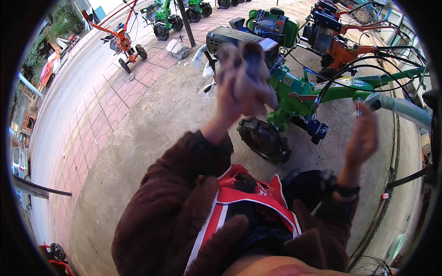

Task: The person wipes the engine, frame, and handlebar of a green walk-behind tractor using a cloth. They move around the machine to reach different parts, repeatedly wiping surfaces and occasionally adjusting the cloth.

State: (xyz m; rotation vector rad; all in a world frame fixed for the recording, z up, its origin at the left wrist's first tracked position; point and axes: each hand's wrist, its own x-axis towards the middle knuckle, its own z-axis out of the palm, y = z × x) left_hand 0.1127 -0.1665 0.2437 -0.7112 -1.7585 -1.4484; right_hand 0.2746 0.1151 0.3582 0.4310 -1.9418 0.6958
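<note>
A crumpled greyish-brown cloth, blurred by motion, is gripped in my left hand. It is raised in front of the green walking tiller and hides part of its engine side. My right hand is up at the right, just below the joint of the tiller's handlebar, which has clear plastic wrap on it. A small shiny metal pin or bolt shows at its fingertips; whether the fingers hold it is unclear. The tiller's black rubber tyre rests on the concrete between my arms.
Behind the green tiller stands an orange tiller with black cables. Another orange tiller is on the paving at the upper left, near a stone block at a dark post. More green tillers stand farther back. A road runs along the left.
</note>
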